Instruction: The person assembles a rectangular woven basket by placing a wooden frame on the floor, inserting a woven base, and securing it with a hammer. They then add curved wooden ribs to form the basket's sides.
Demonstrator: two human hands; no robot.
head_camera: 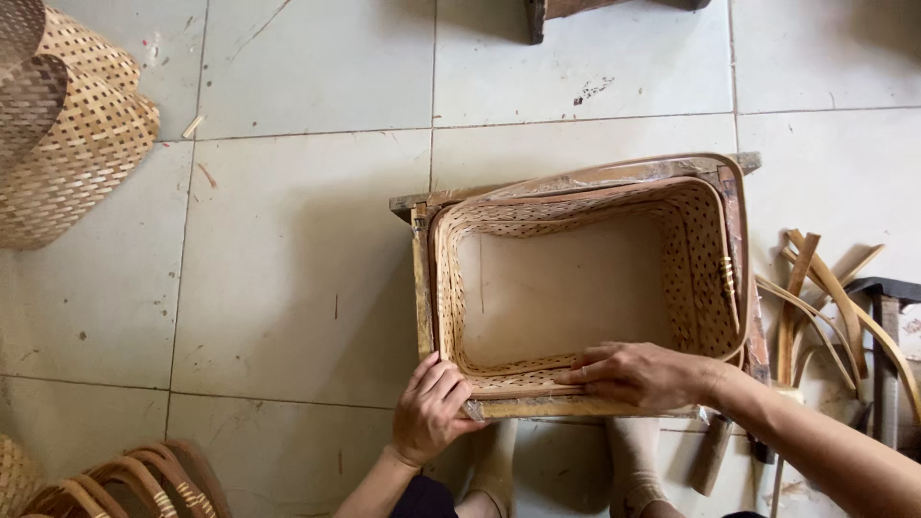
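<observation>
Feet: both of mine in pale socks (494, 465), at 6 o'clock, toes just under the near edge of the work.
Left hand (430, 411): at 7 o'clock from the basket's middle, fingers curled over the near left corner of the frame, thumb against its outer face; gripping that corner.
Right hand (638, 374): at 5 o'clock, lying palm down along the near rim, fingers stretched flat toward 9 o'clock, pressing the rim strip; not closed round anything.
Woven basket (566, 288): rectangular, open-weave bamboo walls, plain flat bottom, seated inside a wooden frame (420, 288); stands on the tiled floor (288, 269) straight ahead of me, centre right of view.
Binding (727, 276): short pale wrapped section on the rim at 3 o'clock.
Bamboo strips (815, 297): loose curved bundle on the floor at 3 o'clock, just beside the frame.
Finished weave (77, 134): stacked woven pieces at 10 o'clock, well apart.
Bent handles (144, 480): bundled hoops at 8 o'clock, well apart.
</observation>
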